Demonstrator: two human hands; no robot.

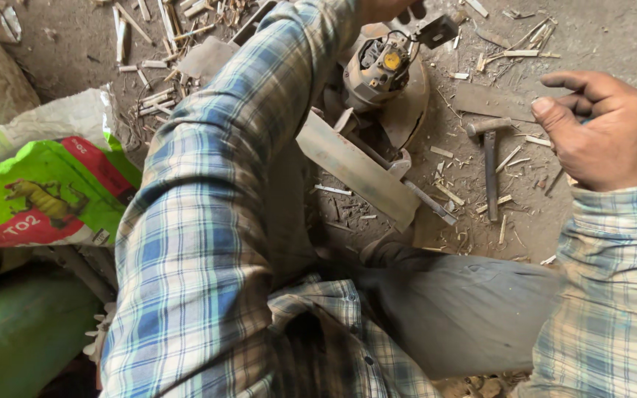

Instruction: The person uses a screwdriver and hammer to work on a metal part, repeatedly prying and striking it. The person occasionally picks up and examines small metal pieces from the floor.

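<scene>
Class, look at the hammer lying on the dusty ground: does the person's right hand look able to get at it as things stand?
Probably yes. The right hand hangs loosely curled just beside the hammer, which lies flat on the ground among thin wood splinters. Nothing covers it or lies between them.

Dirt floor (599, 33): hammer (489, 158), wood scraps (152, 63), green sack (46, 191).

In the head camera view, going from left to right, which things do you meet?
Green and red printed sack → plaid left sleeve → flat wooden board → hammer → right hand, fingers curled, holding nothing that shows.
</scene>
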